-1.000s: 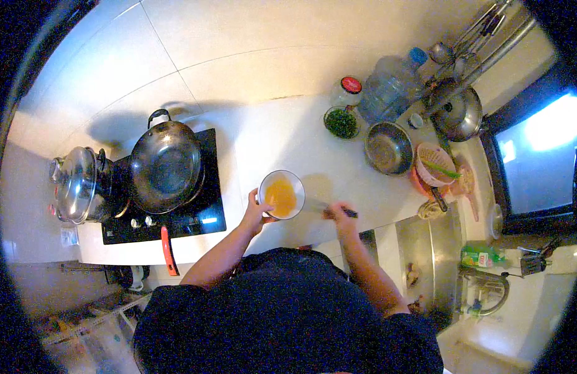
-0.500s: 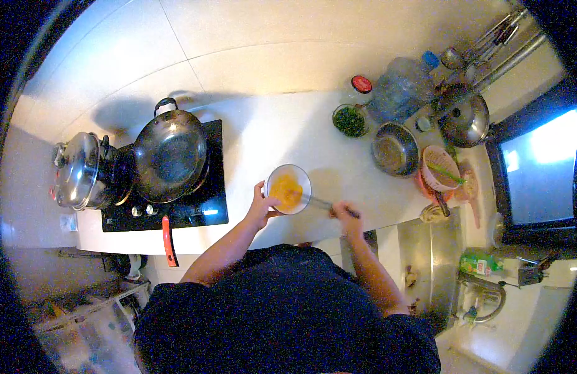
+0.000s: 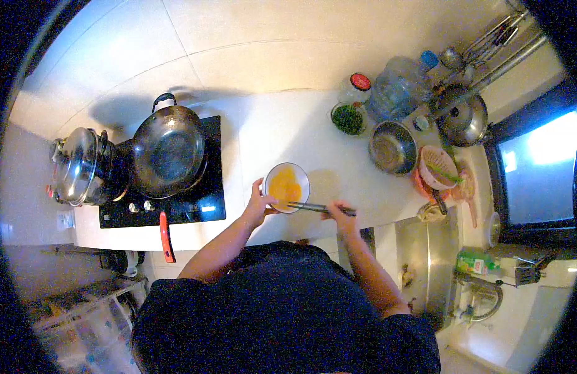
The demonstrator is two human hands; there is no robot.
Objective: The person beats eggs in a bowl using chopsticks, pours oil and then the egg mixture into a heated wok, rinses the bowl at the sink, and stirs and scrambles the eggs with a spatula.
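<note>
Bowl: the bowl (image 3: pixel 305 187) is over the tabletop (image 3: pixel 260 134), yellow liquid (image 3: pixel 283 183) inside; the left hand (image 3: pixel 258 204) has its grip closed on the side, thumb by the rim, likely to steady it;
Chopsticks: the right hand's (image 3: pixel 341 215) grip is closed round the chopsticks (image 3: pixel 310 206); tips reach the bowl, slanted presumably to meet the liquid;
Tabletop: white; chopped greens (image 3: pixel 348 118) and metal basin (image 3: pixel 393 147) sit farther back, perhaps to spare the arms;
Room: kitchen; wok (image 3: pixel 168 153) on black cooktop (image 3: pixel 213 190), left; sink (image 3: pixel 441 249), right.
</note>
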